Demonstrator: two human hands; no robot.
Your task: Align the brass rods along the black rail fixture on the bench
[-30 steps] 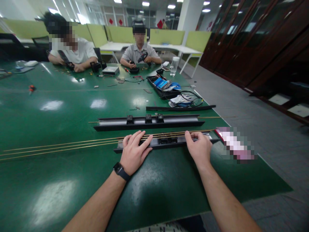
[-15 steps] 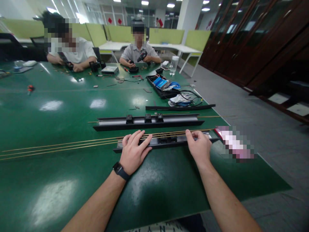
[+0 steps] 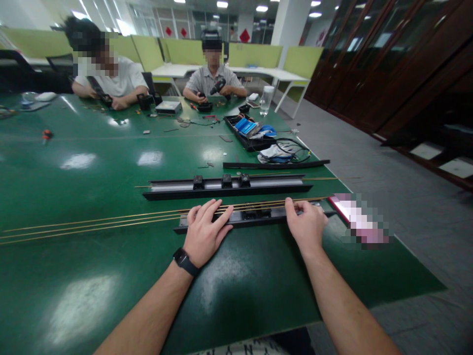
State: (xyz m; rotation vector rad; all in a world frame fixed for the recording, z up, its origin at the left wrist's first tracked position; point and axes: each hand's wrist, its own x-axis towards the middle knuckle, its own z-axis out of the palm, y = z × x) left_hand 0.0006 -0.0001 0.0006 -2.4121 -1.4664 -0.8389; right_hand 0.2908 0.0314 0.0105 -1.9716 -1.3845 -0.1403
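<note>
My left hand (image 3: 207,230), a dark watch (image 3: 184,261) on its wrist, lies across a black rail (image 3: 236,223) with its fingers stretched out over the rods. Several thin brass rods (image 3: 121,220) run lengthwise over this rail and reach far out to the left. At the rail's right part my right hand (image 3: 306,224) has thumb and fingers pinched on a brass rod (image 3: 271,202); its fingertips are partly hidden. Small black blocks (image 3: 254,212) sit in the rail between my hands. A second black rail (image 3: 229,191), bearing three black blocks, lies parallel just beyond.
Beyond the rails lie a black strip (image 3: 275,164), gloves (image 3: 277,153) and a black tray (image 3: 254,145) with blue items. A pink-edged, blurred object (image 3: 360,219) lies at right by the table edge. Across the table two people work, one holding a drill (image 3: 218,87).
My right hand has shifted very slightly at the rods. My left hand, the rails and the rods stay put.
</note>
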